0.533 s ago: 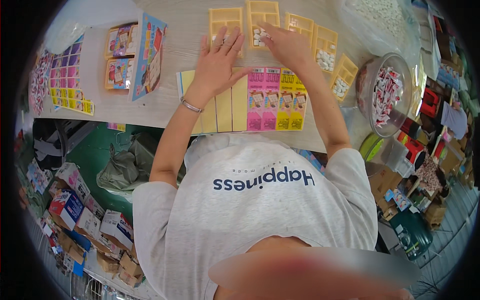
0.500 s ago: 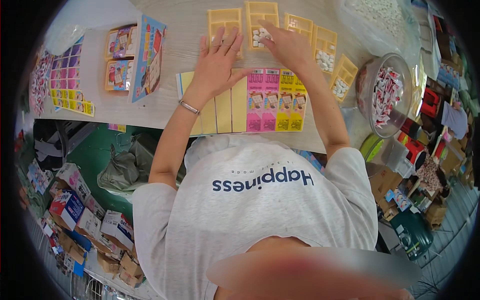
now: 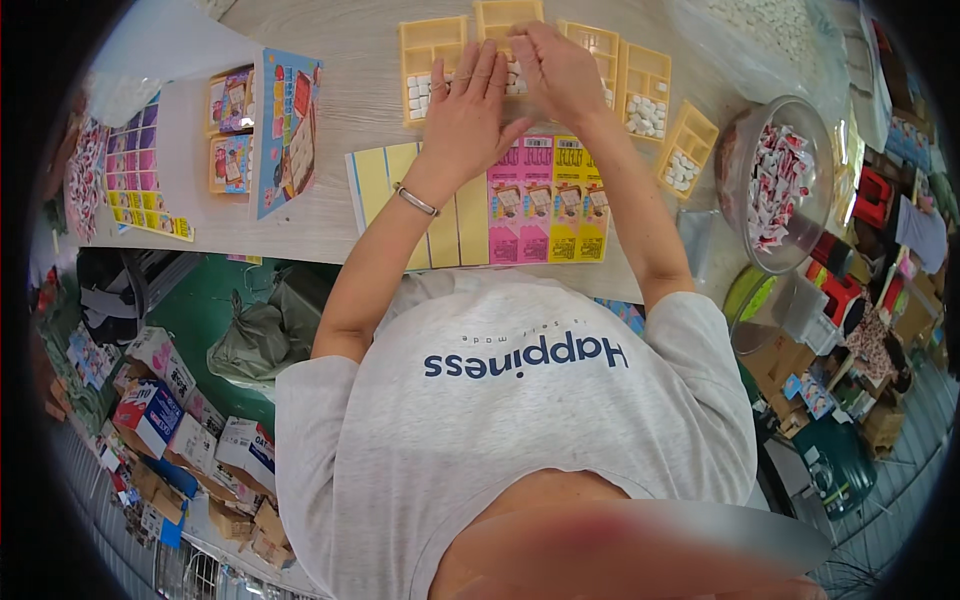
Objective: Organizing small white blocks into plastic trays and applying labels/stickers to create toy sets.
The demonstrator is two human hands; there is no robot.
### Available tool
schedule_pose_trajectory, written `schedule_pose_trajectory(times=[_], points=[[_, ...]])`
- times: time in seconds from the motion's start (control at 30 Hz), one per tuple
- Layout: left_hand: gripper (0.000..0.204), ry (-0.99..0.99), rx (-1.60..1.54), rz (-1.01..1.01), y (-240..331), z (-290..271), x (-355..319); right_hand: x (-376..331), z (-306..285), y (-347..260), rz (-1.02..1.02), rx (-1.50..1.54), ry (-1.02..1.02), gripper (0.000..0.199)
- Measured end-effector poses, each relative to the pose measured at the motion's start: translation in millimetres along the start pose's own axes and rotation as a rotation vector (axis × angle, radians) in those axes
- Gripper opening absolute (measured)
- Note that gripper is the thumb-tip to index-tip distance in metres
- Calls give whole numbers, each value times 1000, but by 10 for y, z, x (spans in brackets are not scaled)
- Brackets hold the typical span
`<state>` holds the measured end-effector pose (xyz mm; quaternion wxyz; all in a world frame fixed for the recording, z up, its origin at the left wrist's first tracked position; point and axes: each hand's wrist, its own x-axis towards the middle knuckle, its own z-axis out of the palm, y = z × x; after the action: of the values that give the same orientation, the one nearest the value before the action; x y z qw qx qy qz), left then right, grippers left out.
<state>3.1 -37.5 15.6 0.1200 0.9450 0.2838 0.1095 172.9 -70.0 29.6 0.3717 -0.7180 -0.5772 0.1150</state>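
Several pale yellow compartment trays stand in a row along the far side of the table. My left hand (image 3: 463, 125) lies flat with its fingers stretched over the near part of the second tray (image 3: 507, 14) and the edge of the leftmost tray (image 3: 433, 58). White pellet-like pieces (image 3: 418, 95) fill the leftmost tray's near compartment. Over the second tray my right hand (image 3: 562, 75) is closed, fingers bent in; what they hold, if anything, is hidden. Further right, three more trays, one of them a tilted tray (image 3: 687, 148), hold similar white pieces.
Before me lies a sticker sheet (image 3: 537, 215), partly peeled to yellow backing. A printed display box (image 3: 290, 135) with filled trays stands left. On the right sits a clear bowl (image 3: 745, 200) of small wrapped packets, below a plastic bag (image 3: 755, 40) of white pieces.
My left hand has slid right from the leftmost tray toward the second one. The right hand's fingers have curled in and shifted slightly over the second tray. The whole view has shifted a little.
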Motion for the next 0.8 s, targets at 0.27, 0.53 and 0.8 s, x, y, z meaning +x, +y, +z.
schedule_pose_trajectory(times=[0.27, 0.53, 0.8], points=[[86, 59, -36, -1, 110, -41, 25, -40, -62, 168, 98, 253, 189, 20], [83, 54, -10, -37, 140, -42, 12, -181, -338, 269, 307, 291, 28, 18], [85, -40, 87, 29, 89, -3, -2, -161, -523, 212, -30, -186, -247, 47]])
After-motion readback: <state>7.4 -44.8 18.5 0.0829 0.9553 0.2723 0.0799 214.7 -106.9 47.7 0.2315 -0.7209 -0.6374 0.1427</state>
